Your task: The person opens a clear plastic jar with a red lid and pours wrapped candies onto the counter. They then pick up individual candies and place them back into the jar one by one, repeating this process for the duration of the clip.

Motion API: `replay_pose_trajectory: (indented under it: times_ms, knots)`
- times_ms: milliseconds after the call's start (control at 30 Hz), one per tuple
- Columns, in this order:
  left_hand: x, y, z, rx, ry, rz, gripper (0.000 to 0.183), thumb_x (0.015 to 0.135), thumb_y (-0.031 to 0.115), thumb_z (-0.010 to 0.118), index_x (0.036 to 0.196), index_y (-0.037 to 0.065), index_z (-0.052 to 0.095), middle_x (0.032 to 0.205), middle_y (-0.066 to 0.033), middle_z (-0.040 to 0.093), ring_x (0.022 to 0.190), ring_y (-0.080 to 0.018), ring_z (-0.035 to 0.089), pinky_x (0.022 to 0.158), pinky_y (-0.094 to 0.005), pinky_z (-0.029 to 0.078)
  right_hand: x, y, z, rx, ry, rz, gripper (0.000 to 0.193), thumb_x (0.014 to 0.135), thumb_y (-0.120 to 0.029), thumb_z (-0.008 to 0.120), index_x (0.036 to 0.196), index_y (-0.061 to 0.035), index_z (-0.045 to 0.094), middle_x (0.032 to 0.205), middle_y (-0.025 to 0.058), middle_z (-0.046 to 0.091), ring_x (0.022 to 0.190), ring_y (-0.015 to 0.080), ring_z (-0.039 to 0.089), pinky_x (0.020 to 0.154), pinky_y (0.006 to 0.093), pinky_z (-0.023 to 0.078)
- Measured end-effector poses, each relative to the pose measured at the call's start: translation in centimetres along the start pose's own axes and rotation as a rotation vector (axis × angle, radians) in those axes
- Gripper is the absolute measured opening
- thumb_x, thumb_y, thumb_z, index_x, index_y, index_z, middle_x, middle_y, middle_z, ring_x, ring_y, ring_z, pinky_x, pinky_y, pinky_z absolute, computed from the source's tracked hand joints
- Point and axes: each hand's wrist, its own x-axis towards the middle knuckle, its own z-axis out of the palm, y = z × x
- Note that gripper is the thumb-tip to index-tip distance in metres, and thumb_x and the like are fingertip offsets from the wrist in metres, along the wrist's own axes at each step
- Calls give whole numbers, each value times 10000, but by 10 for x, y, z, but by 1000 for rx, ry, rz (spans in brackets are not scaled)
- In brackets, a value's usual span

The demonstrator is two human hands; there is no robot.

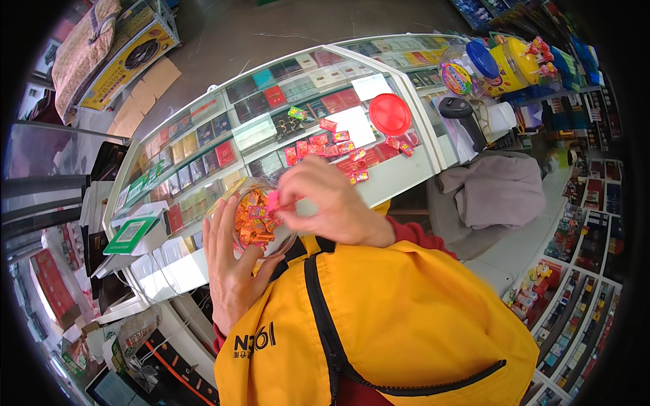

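Observation:
A clear round jar (287,245) stands tilted near my chest, its mouth uncovered. Orange and red wrapped candies (254,227) show inside it. My left hand (233,281) wraps round the jar's left side, thumb near the rim. Above the right part of the mouth, my right hand (328,203) pinches a pinkish-red wrapped candy (273,201), partly covered by the fingers. Beyond that hand, several small red wrapped candies (317,149) lie scattered on the glass counter, with a green one (297,114) farther off. A round red lid (390,115) lies flat to their right.
The glass display counter (399,177) holds rows of flat boxes. To the right are a black handheld scanner (463,122), a blue-lidded jar (482,61) and a yellow jar (518,64). A grey cloth (494,189) covers a chair. A green sign (131,235) stands left.

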Motion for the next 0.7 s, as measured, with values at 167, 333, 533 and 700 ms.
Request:
replay_pose_trajectory:
  times_ms: [167,333,533,700]
  knots:
    - [1,3,-1,10,54,-10,335,603,77,945,742,-2,650,1559,-274,508,1468,-484,461,1192,-587,377,0,-2,18,24,-32,-83,243,798,-14,837,978,-38,675,1045,81,668,952,273,642,859,379,526]
    - [-2,0,-1,16,50,-39,332,610,75,954,732,1,654,1576,-259,497,1474,-482,454,1189,-570,392,-37,47,-41,-300,-46,58,253,812,-13,797,1047,-21,703,1043,86,639,997,302,632,854,401,540]
    - [1,-3,1,-13,16,-37,332,602,110,952,757,17,673,1611,-205,474,1511,-457,411,1209,-641,332,-78,75,-75,-510,-286,181,253,800,5,741,1049,-25,703,1062,110,572,1020,295,602,880,405,528]
    - [0,-3,0,-8,23,-47,332,599,112,952,747,15,671,1610,-201,476,1508,-455,417,1210,-635,338,-80,88,-68,-481,-334,162,262,795,23,726,1048,-19,671,1049,109,573,1034,306,598,900,409,519]
